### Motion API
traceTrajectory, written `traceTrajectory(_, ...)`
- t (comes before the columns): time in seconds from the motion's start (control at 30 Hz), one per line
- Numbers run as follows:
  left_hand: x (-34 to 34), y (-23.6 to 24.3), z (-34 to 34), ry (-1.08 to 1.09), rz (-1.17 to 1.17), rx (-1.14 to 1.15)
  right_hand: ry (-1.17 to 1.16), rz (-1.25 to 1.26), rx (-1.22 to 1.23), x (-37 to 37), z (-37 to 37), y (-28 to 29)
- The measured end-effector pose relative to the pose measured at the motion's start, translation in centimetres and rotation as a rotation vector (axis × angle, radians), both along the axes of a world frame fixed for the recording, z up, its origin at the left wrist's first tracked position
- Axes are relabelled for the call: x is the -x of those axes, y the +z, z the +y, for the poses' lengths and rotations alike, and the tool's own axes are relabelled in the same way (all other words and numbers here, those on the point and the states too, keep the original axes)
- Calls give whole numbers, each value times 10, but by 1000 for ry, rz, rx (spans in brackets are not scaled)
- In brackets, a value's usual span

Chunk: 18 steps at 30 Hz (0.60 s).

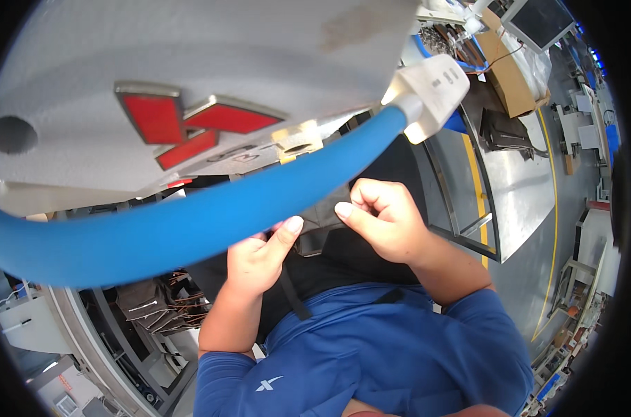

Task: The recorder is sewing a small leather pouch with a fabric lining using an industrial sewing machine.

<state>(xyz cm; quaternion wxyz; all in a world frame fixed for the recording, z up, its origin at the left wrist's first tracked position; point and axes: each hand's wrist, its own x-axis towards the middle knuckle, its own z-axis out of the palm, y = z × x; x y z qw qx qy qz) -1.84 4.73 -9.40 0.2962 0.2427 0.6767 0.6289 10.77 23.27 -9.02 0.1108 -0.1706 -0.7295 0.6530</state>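
My left hand [258,260] is closed, its thumb lying along curled fingers, and the blue bendable neck [211,226] of a lamp hides part of them. To its right, my right hand [392,222] has its fingers curled in and its thumb pointing toward the left hand. A dark grey piece [322,212], which looks like fabric or leather, lies between and behind the hands. Whether either hand grips its edge cannot be made out. The white lamp head [437,94] is lit and sits at the neck's upper right end.
A large grey machine body [211,42] with a red emblem [197,125] fills the upper left, close above my hands. Right of me stands a metal-topped table [520,201] with a dark pouch [503,132] and a cardboard box [506,73]. Dark zippered pieces [149,306] lie at lower left.
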Motion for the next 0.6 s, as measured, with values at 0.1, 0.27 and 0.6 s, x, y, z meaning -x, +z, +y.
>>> traceTrajectory(0.1,-2,1,-3,1,-153,-56,9,-29,150,-1,-3,-2)
traceTrajectory(0.27,4,-8,-9,-78,-68,-6,16,-14,243,1,3,-8)
traceTrajectory(0.6,2,-5,2,-28,-124,-98,1,27,242,14,7,-15)
